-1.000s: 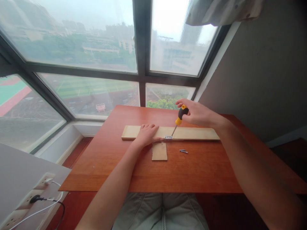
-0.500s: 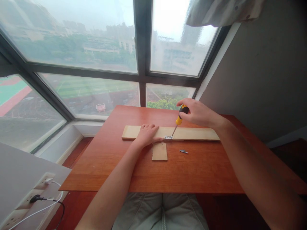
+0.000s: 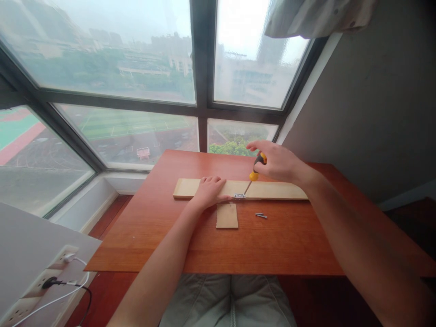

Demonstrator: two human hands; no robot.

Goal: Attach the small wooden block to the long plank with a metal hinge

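A long pale wooden board (image 3: 269,190) lies across the table. My left hand (image 3: 211,190) holds it down, fingers over its top and thumb along the front edge by a small metal bracket (image 3: 239,196). The bracket sits at the board's front edge. My right hand (image 3: 277,160) grips a yellow and black screwdriver (image 3: 254,175) around its handle, with some fingers lifted off. The screwdriver is tilted, its tip down at the bracket's right end; a screw head under it is too small to make out.
On the reddish-brown table (image 3: 153,245), a small thin wooden piece (image 3: 227,216) lies in front of the board, with a few screws (image 3: 260,215) to its right. Windows (image 3: 136,122) stand behind the table. Plugged-in cables (image 3: 81,286) hang at the lower left.
My right hand has turned slightly on the screwdriver handle, and its upper fingers have loosened and stretched out to the left. My left hand and the board stay in place.
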